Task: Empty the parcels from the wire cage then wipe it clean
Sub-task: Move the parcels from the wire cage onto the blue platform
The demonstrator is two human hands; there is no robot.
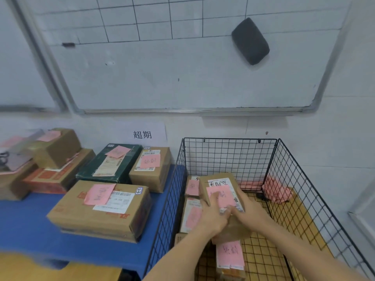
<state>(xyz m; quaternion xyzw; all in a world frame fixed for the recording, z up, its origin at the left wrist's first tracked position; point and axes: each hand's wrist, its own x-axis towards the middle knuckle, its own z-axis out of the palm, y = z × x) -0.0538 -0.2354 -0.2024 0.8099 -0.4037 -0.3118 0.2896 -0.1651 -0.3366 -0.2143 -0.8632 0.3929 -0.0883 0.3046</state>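
Note:
A black wire cage [229, 157] stands on the right of the surface. Inside it, both hands grip one brown cardboard parcel [218, 182] with a pink note, raised above the others. My left hand [213, 217] holds its near left side and my right hand [246, 212] its near right side. Three more parcels lie in the cage: one at the back left [191, 186], one under my left hand [190, 214], one nearest me [230, 258]. A pink cloth [277, 191] lies crumpled in the cage's far right corner.
Left of the cage, a blue mat [26, 226] carries several labelled parcels, among them a large brown box [101, 209], a dark green box [110, 164] and a brown box [151, 169]. A whiteboard [162, 78] with a black eraser [250, 40] hangs on the wall behind.

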